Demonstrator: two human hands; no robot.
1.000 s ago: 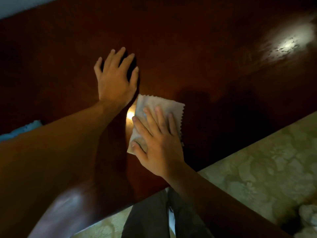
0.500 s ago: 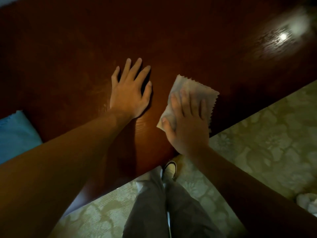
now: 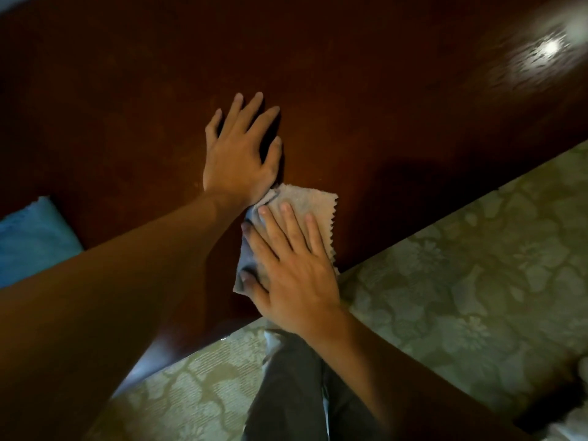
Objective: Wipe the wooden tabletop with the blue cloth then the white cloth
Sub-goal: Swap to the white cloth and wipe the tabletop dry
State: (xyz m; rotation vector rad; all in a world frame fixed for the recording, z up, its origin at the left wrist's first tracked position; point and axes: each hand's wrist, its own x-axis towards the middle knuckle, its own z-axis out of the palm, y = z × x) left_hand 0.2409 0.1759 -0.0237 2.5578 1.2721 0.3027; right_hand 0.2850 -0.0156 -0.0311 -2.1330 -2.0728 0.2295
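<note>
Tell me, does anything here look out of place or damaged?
Nothing stands out. The right hand presses the white zigzag-edged cloth flat on the dark wooden tabletop, and the folded blue cloth lies aside at the left.

we see both forearms bare, no sleeves, no watch or rings on our left hand [image 3: 237, 154] or right hand [image 3: 294, 278]; dark grey trousers [image 3: 286, 393] below.

text: none readable | labels: none | brands: none | numbers: none | signs: none
</note>
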